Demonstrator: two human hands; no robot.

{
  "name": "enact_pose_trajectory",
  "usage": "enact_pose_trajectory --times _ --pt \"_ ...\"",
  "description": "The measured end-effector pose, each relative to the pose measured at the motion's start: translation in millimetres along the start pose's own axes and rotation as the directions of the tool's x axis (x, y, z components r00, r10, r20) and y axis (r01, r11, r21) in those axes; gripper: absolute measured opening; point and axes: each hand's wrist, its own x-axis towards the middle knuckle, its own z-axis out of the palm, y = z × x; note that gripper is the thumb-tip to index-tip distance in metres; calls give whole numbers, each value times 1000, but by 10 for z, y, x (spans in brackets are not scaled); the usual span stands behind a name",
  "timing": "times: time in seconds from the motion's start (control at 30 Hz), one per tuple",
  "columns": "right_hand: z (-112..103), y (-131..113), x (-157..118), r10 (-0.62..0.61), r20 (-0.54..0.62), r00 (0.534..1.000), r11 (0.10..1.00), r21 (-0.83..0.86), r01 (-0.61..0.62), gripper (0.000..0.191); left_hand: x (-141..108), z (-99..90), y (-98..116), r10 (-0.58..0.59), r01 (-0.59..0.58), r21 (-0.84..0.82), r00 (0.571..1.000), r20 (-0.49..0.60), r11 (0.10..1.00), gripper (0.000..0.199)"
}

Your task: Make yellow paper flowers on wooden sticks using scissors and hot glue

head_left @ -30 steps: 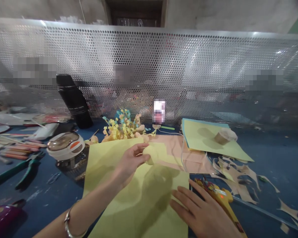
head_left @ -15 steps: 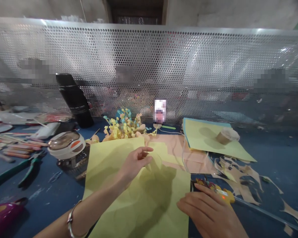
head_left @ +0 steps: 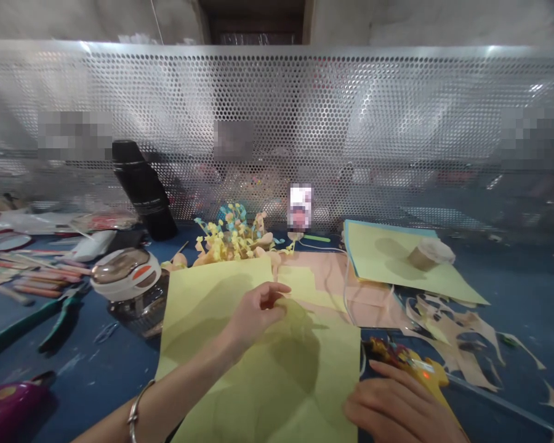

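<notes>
My left hand [head_left: 261, 307] is closed in a pinch on a thin, rounded yellow paper piece [head_left: 293, 315], above a large yellow paper sheet [head_left: 212, 295]. My right hand [head_left: 399, 403] hovers or rests by that sheet's right edge, its fingers stretched out. Just beyond and partly behind it lies a yellow glue gun [head_left: 431, 371] with a small red light. A long translucent stick [head_left: 498, 403] extends to the right from the gun. The right palm is hidden, and I cannot tell whether it touches the gun.
Paper flowers [head_left: 233, 237] stand behind the sheet. Left are a brown lidded jar [head_left: 136, 301], black bottle [head_left: 145, 191], green-handled pliers [head_left: 58, 320] and a purple tool [head_left: 13, 400]. Right are paper scraps [head_left: 461, 332] and stacked sheets [head_left: 383, 246] bearing a tape roll [head_left: 427, 255]. A perforated metal panel [head_left: 327, 111] stands behind.
The view has shifted slightly. My right hand has moved a little right and down toward the glue gun. The left hand keeps its pinch, and the yellow piece has tilted lower.
</notes>
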Motion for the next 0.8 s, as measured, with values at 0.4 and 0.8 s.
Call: enact_pose_trajectory --times 0.4,0.8 --pt "55 -2 -56 2 8 1000 999 38 -2 34 16 -30 -18 12 -11 -9 1000 23 1000 32" --pt "47 8 -31 -40 16 999 999 37 40 32 9 -14 -5 6 -6 5 1000 8 1000 34"
